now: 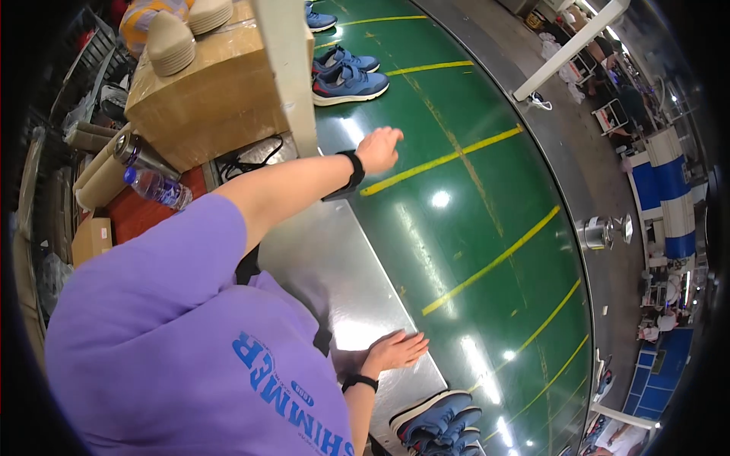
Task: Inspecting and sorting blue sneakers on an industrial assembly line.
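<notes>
My left hand (379,150), with a black band at the wrist, reaches over the green conveyor belt (411,220). It holds nothing; its fingers are loosely bent and apart. Just beyond it, a pair of blue sneakers (351,78) with white soles stands on the belt. My right hand (397,352) is empty too, its fingers stretched out by the metal ledge (304,262) along the belt's edge. Close to that hand, several blue sneakers (441,422) are grouped at the bottom of the view, partly cut off.
Left of the belt, a post (287,72) stands by a cardboard box (209,95) topped with stacked beige shoe-shaped inserts (169,44). A water bottle (157,188) and a metal flask (144,156) rest on a red surface. Yellow lines (490,260) cross the belt.
</notes>
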Available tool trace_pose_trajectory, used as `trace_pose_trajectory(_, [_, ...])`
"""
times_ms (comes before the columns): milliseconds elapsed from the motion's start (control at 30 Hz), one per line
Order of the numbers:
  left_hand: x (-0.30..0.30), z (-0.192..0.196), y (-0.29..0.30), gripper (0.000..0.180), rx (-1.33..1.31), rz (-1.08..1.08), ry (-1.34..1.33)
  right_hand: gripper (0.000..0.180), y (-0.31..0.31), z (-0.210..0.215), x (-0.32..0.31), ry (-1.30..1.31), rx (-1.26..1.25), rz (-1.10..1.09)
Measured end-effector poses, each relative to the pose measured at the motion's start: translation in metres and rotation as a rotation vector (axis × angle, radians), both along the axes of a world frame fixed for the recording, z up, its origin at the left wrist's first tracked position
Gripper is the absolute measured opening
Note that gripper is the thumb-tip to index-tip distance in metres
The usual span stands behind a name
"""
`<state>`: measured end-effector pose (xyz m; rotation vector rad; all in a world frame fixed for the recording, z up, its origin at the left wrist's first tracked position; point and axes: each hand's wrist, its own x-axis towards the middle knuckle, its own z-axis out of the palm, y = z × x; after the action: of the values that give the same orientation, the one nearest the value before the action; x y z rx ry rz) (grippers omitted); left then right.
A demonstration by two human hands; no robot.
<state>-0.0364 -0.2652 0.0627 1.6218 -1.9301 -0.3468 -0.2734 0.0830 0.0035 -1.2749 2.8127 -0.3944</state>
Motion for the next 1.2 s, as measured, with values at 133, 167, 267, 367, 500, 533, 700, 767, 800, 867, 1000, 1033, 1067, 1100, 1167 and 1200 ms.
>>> trace_pose_trajectory(133, [0.024,0.003,-0.098,0.036,0.06,0.44,-0.285,0.048,-0.01,0.002,0.004,-0.031,0.025,-0.031])
trace_pose_trajectory(167, [0.032,-0.003,-0.114,0.034,-0.005,0.545,-0.314,0.049,-0.01,0.003,0.004,-0.051,0.019,-0.038])
trace_pose_trajectory(267, [0.087,-0.013,-0.164,0.022,-0.064,0.817,-0.496,0.05,-0.011,0.003,0.004,-0.022,0.032,-0.028])
trace_pose_trajectory(367, [0.139,-0.012,-0.182,0.021,0.063,1.007,-0.53,0.052,-0.01,0.0,0.004,-0.019,0.094,-0.027])
trace_pose_trajectory(500, [0.164,-0.018,-0.174,0.027,0.383,0.852,-0.581,0.054,-0.01,0.0,0.004,0.003,0.163,-0.023])
trace_pose_trajectory(533, [0.171,-0.027,-0.176,0.028,0.316,0.811,-0.644,0.054,-0.012,-0.001,0.005,0.012,0.171,-0.021])
trace_pose_trajectory(700, [0.174,-0.032,-0.179,0.031,0.345,0.597,-0.811,0.054,-0.011,-0.002,0.005,0.029,0.157,-0.011])
trace_pose_trajectory(767, [0.16,-0.017,-0.179,0.029,0.445,0.565,-0.818,0.054,-0.01,0.001,0.007,0.032,0.194,-0.012])
trace_pose_trajectory(800, [0.156,-0.011,-0.177,0.027,0.541,0.54,-0.831,0.054,-0.01,0.001,0.009,0.035,0.188,-0.014])
trace_pose_trajectory(867, [0.138,-0.011,-0.166,0.028,0.542,0.632,-0.738,0.054,-0.011,-0.002,0.009,0.042,0.17,-0.002])
trace_pose_trajectory(1000, [0.108,-0.011,-0.13,0.031,0.576,0.625,-0.531,0.05,-0.011,-0.004,0.01,0.044,0.071,0.03])
trace_pose_trajectory(1033, [0.1,-0.01,-0.122,0.032,0.585,0.611,-0.466,0.047,-0.013,-0.002,0.01,0.053,0.033,0.047])
trace_pose_trajectory(1067, [0.08,-0.002,-0.104,0.032,0.601,0.58,-0.405,0.045,-0.012,-0.002,0.01,0.052,0.01,0.042])
trace_pose_trajectory(1100, [0.062,0.006,-0.087,0.032,0.596,0.542,-0.394,0.045,-0.01,-0.004,0.01,0.04,-0.007,0.025])
trace_pose_trajectory(1167, [0.043,0.009,-0.048,0.031,0.473,0.464,-0.379,0.044,-0.01,-0.005,0.011,0.023,-0.041,0.021])
trace_pose_trajectory(1200, [0.033,0.01,-0.029,0.028,0.425,0.396,-0.337,0.044,-0.01,-0.006,0.011,0.017,-0.054,0.022])
